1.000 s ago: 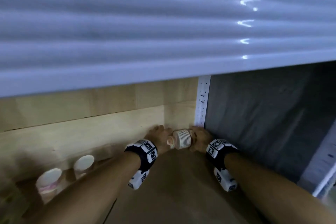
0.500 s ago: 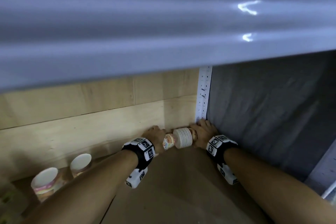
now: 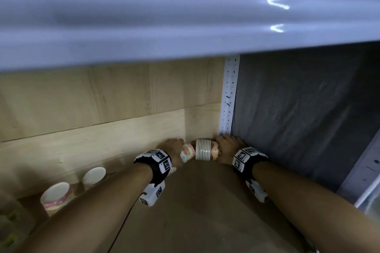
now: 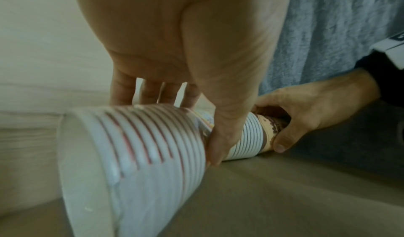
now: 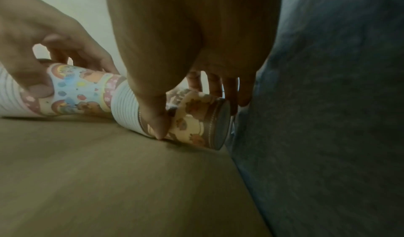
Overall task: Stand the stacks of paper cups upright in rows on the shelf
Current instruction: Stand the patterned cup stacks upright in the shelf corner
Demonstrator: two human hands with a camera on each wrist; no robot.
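Two stacks of paper cups lie on their sides, end to end, in the shelf's back right corner. My left hand [image 3: 174,147] grips the rainbow-printed stack [image 3: 187,152], with its thumb [image 4: 215,150] in front and its fingers behind. That stack's white rims [image 4: 142,145] point left. My right hand [image 3: 226,148] grips the brown bear-printed stack [image 3: 203,149], with its thumb [image 5: 156,123] on the side. The base [image 5: 220,125] of the brown stack faces the grey cloth wall. The rainbow stack's base end [image 5: 80,92] meets the rims of the brown stack.
Two stacks [image 3: 55,195] [image 3: 94,174] stand upright at the left against the wooden back panel [image 3: 102,139]. The brown shelf board [image 3: 205,211] runs toward me. A white perforated post [image 3: 229,96] and the grey cloth wall [image 3: 298,119] close the right side. The shelf above [image 3: 185,16] hangs low overhead.
Both hands keep their hold on the lying stacks in the corner. The rainbow stack's end shows a little more between the hands. The view has shifted slightly.
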